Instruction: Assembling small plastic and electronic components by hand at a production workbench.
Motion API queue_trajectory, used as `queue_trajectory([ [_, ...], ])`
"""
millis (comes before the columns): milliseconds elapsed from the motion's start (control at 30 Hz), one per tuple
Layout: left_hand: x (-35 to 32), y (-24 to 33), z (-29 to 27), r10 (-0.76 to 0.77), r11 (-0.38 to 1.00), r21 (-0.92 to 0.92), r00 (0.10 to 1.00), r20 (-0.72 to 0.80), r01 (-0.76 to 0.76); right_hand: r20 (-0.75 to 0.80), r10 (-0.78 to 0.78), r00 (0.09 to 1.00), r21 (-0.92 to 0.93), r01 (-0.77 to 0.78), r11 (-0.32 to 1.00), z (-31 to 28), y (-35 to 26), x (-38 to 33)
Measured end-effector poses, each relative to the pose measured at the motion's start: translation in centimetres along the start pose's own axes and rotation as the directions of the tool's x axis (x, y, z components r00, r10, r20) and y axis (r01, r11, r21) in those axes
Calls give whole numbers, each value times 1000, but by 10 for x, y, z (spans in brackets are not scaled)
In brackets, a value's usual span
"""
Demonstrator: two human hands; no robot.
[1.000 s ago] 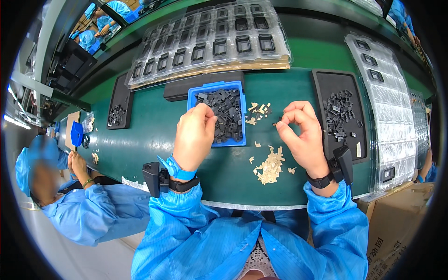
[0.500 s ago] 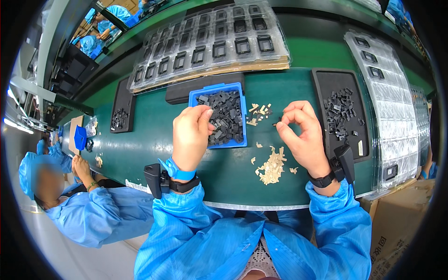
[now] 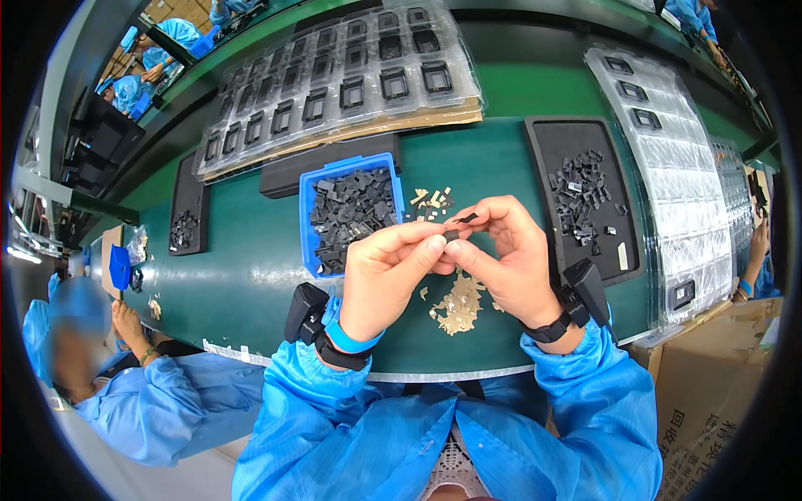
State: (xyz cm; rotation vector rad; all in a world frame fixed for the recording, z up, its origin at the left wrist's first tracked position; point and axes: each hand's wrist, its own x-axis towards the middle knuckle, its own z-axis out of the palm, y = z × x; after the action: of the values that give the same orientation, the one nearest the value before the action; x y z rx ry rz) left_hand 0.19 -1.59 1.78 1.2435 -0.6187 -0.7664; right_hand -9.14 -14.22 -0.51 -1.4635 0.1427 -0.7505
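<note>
1. The left hand (image 3: 386, 280) and the right hand (image 3: 501, 255) meet at the centre of the frame, above the green bench (image 3: 242, 275), fingertips pressed together.
2. Between them they pinch a small black part (image 3: 458, 227); both hands are closed on it, thumbs and forefingers touching.
3. Just left of the hands, a blue bin (image 3: 307, 225) sits on the bench, filled with small black parts of the same kind.
4. Below the hands lies a heap of pale beige scraps (image 3: 458, 305); a smaller scatter of them sits just right of the bin's top edge.
5. At the right, a black tray (image 3: 547, 146) holds a loose cluster of dark parts.
6. Clear blister trays (image 3: 351, 75) with square pockets span the upper part of the frame; another stack (image 3: 677, 159) runs down the right side.
7. Each wrist carries a black strapped device; the sleeves are blue.
8. At the lower left, another person in blue (image 3: 142, 401) sits at the bench.
</note>
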Motion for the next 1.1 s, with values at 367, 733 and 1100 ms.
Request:
queue_trajectory([
  [367, -2, -13, -5, 59, 996, 74, 989, -139, -49, 7, -33, 999, -312, 34, 950, -9, -2, 3],
  [733, -2, -9, -2, 111, 945, 323, 983, -148, -58, 53, -83, 995, -525, 99, 846, -7, -7, 2],
  [1100, -2, -8, -2, 73, 955, 294, 987, -142, -29, 41, -78, 996, -531, 88, 843, -7, -5, 2],
])
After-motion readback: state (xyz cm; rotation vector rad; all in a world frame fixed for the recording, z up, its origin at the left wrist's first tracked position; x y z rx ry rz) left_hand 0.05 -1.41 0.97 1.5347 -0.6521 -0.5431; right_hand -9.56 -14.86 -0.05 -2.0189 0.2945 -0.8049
